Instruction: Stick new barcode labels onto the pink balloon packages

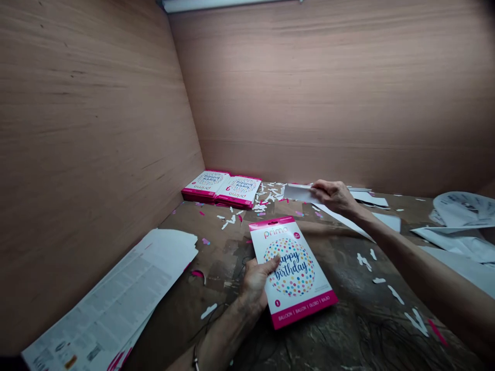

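Observation:
My left hand (256, 281) grips a flat balloon package (301, 286) by its left edge, the thumb lying across the front. The package is white with pink bands at top and bottom, a dotted round print and the words "happy birthday". Farther away and to the right, my right hand (333, 197) is closed on one end of a flat white piece of paper or card (297, 193), which points left. Beyond the held package, two adjoining stacks of similar packages (240, 188) lie against the back corner.
A fanned pile of printed card sheets (131, 288) lies at the left. White paper pieces (464, 239) spread on the right. Small paper scraps (231, 221) litter the brown work surface (332, 335). Wooden panels (309, 93) rise at the back and left.

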Tool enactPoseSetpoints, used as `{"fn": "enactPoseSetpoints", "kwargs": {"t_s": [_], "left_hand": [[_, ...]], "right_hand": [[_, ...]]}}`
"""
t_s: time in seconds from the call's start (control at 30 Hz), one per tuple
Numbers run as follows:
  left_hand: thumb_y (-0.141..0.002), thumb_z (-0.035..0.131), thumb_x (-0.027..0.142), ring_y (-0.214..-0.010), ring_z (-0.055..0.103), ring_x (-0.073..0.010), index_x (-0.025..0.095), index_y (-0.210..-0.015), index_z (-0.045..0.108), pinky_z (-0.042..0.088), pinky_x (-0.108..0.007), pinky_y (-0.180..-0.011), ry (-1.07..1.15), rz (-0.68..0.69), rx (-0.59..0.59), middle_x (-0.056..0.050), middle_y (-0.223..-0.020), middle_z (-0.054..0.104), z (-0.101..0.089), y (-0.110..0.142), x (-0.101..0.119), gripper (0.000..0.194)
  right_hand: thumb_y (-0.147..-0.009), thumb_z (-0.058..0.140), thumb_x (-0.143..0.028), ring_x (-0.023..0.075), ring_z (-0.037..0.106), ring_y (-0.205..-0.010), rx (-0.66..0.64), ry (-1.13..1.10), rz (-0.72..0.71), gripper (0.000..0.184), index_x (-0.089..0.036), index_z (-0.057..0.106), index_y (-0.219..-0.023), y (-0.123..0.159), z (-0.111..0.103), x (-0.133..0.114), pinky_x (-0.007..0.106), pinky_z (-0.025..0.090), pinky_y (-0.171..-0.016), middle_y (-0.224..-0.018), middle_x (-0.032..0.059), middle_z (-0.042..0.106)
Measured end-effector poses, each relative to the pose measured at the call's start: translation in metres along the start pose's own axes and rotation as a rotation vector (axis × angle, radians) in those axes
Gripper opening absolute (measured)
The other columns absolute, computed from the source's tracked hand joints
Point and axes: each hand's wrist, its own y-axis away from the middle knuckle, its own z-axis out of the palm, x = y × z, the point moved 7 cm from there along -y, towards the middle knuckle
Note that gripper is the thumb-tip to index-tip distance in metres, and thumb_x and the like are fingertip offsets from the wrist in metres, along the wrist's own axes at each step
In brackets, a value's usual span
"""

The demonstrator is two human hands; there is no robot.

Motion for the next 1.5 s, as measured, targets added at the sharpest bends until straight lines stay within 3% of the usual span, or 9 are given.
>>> {"fn": "enactPoseSetpoints", "kwargs": {"t_s": [0.13, 0.23, 0.4, 0.67, 0.83, 1.03, 1.2, 1.37, 1.5], "left_hand": [[-0.064, 0.066, 0.003, -0.083, 0.065, -0.0346, 0.002, -0.089, 0.064, 0.047, -0.052, -0.083, 0.014, 0.018, -0.009, -0.018, -0.081, 0.07, 0.001, -0.002, -0.001, 0.026], [-0.065, 0.064, 0.002, -0.078, 0.066, -0.0321, 0.003, -0.09, 0.064, 0.047, -0.052, -0.083, 0.021, 0.025, -0.02, -0.017, -0.081, 0.07, 0.001, -0.002, -0.003, 0.025], [-0.064, 0.066, 0.004, -0.082, 0.065, -0.0334, 0.002, -0.092, 0.063, 0.047, -0.053, -0.084, 0.03, 0.022, -0.052, -0.018, -0.087, 0.07, 0.003, -0.001, -0.003, 0.029], [-0.059, 0.069, 0.003, -0.085, 0.064, -0.036, 0.002, -0.091, 0.064, 0.046, -0.053, -0.085, 0.05, 0.032, -0.064, -0.02, -0.091, 0.069, 0.001, -0.003, -0.003, 0.033], [-0.059, 0.067, 0.001, -0.08, 0.065, -0.0346, 0.002, -0.09, 0.065, 0.047, -0.053, -0.083, 0.0, 0.065, -0.051, -0.019, -0.085, 0.07, 0.003, 0.001, 0.004, 0.032], [-0.063, 0.064, 0.002, -0.083, 0.065, -0.0358, 0.002, -0.095, 0.063, 0.046, -0.055, -0.083, -0.054, 0.03, -0.093, -0.02, -0.086, 0.069, 0.013, 0.028, 0.009, 0.032], [-0.067, 0.063, 0.006, -0.089, 0.062, -0.0384, 0.003, -0.103, 0.059, 0.042, -0.059, -0.085, -0.039, -0.067, -0.143, -0.021, -0.092, 0.068, 0.01, 0.058, -0.001, 0.036], [-0.068, 0.062, 0.006, -0.095, 0.06, -0.0374, 0.006, -0.116, 0.053, 0.041, -0.057, -0.089, -0.002, -0.128, -0.147, -0.019, -0.095, 0.068, 0.003, 0.081, -0.012, 0.049], [-0.067, 0.064, 0.008, -0.097, 0.06, -0.0372, 0.007, -0.117, 0.052, 0.041, -0.056, -0.09, 0.02, -0.113, -0.19, -0.019, -0.097, 0.067, 0.003, 0.092, -0.015, 0.052]], "right_hand": [[-0.081, 0.046, -0.042, 0.0102, 0.042, -0.047, -0.449, -0.15, -0.106, 0.031, -0.018, 0.061, -0.068, 0.064, 0.025, -0.036, 0.022, 0.028, -0.045, -0.054, -0.0011, 0.052], [-0.082, 0.046, -0.04, 0.0109, 0.043, -0.051, -0.562, -0.135, -0.09, 0.029, -0.019, 0.061, -0.069, 0.094, 0.04, -0.041, 0.023, 0.028, -0.047, -0.056, -0.0007, 0.054], [-0.082, 0.046, -0.038, 0.0122, 0.045, -0.053, -0.532, -0.095, -0.053, 0.028, -0.019, 0.06, -0.067, 0.098, 0.053, -0.044, 0.024, 0.029, -0.049, -0.059, 0.0007, 0.056], [-0.083, 0.044, -0.032, 0.0127, 0.047, -0.053, -0.529, 0.044, -0.068, 0.025, -0.019, 0.061, -0.07, 0.096, 0.056, -0.067, 0.025, 0.027, -0.05, -0.061, 0.0028, 0.059], [-0.085, 0.042, -0.041, 0.0151, 0.052, -0.06, -0.343, 0.038, -0.15, 0.027, -0.021, 0.06, -0.089, 0.094, 0.043, -0.059, 0.025, 0.031, -0.055, -0.066, 0.0024, 0.061], [-0.087, 0.033, -0.041, 0.0166, 0.054, -0.065, -0.122, -0.053, -0.068, 0.032, -0.02, 0.057, -0.082, 0.103, 0.007, -0.028, 0.027, 0.036, -0.061, -0.07, 0.0037, 0.061], [-0.086, 0.03, -0.042, 0.0182, 0.054, -0.068, -0.023, -0.089, -0.034, 0.037, -0.02, 0.058, -0.077, 0.122, -0.012, -0.025, 0.028, 0.038, -0.064, -0.072, 0.0057, 0.062], [-0.085, 0.033, -0.043, 0.018, 0.053, -0.066, 0.0, -0.15, -0.059, 0.036, -0.02, 0.057, -0.074, 0.136, -0.014, -0.037, 0.028, 0.038, -0.062, -0.068, 0.0057, 0.061], [-0.086, 0.035, -0.041, 0.0145, 0.048, -0.055, -0.008, -0.307, -0.031, 0.033, -0.019, 0.051, -0.066, 0.145, 0.0, -0.05, 0.026, 0.036, -0.055, -0.059, 0.0026, 0.054]]}}
